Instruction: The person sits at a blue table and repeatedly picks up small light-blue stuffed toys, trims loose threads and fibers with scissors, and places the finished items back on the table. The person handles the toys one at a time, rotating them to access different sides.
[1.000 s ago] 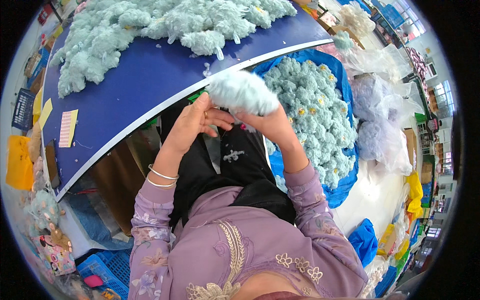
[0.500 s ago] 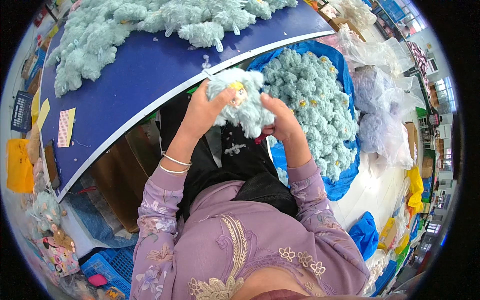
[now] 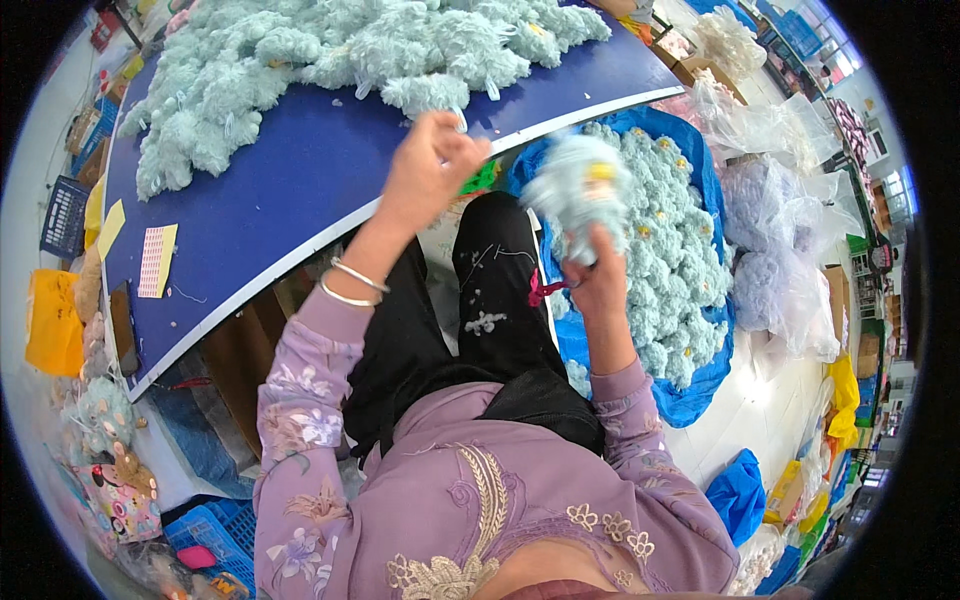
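My right hand (image 3: 600, 280) grips a fluffy pale-blue plush toy (image 3: 572, 195) with a yellow-topped face patch, blurred by motion. The toy is raised over the near-left part of a pile of similar plush toys (image 3: 660, 270). A dark-red cord or handle (image 3: 543, 290) sticks out beside my right palm; what it belongs to is hidden. My left hand (image 3: 432, 165) is over the table edge, its thumb and forefinger apart and the other fingers partly curled. Its fingertips come close to a pale-blue plush (image 3: 428, 93) with a small loop; contact is unclear.
The blue table (image 3: 300, 160) carries a heap of pale-blue plush (image 3: 330, 45) along its far side and a sticker sheet (image 3: 157, 262) at left. A blue sack (image 3: 700, 400) surrounds the pile on the right. Clear bags (image 3: 780, 240) stand beyond. Fluff (image 3: 485, 323) lies on my trousers.
Both hands were on the plush toy in front of me. My left hand has let go and moved up toward the table; my right hand has carried the toy right, toward the pile.
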A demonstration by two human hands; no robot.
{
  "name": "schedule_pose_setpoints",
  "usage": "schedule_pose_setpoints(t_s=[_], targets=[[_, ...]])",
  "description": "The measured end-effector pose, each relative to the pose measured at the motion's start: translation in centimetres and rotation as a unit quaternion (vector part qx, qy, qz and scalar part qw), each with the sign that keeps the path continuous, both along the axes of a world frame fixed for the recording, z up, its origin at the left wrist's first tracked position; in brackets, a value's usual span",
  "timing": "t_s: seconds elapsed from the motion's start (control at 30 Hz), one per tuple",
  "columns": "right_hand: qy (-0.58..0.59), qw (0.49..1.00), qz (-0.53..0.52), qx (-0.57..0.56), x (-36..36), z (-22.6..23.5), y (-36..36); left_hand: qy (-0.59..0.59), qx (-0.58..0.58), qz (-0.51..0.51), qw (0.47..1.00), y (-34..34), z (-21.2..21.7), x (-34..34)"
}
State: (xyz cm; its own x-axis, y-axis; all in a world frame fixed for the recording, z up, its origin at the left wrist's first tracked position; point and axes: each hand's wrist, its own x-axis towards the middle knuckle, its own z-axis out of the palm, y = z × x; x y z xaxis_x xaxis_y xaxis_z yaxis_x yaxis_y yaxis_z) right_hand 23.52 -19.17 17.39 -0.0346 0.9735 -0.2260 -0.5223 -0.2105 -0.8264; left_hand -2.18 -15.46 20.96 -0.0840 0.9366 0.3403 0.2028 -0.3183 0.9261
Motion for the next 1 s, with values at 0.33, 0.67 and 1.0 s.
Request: schedule_pose_setpoints(t_s=[0.33, 0.67, 1.0], targets=[[-0.095, 0.961, 0.259, 0.014, -2.3, 1.3, -1.2, 0.49, 0.015, 0.153, 0.858, 6.8, 2.2, -4.7], [-0.18, 0.96, 0.204, 0.07, -2.7, 2.7, 0.4, -0.235, -0.038, -0.057, 0.97, -1.8, 2.1, -4.8], [-0.284, 0.907, 0.24, 0.197, -5.8, 6.2, -1.0, -0.362, -0.117, -0.083, 0.921, -4.6, 0.3, 0.6]])
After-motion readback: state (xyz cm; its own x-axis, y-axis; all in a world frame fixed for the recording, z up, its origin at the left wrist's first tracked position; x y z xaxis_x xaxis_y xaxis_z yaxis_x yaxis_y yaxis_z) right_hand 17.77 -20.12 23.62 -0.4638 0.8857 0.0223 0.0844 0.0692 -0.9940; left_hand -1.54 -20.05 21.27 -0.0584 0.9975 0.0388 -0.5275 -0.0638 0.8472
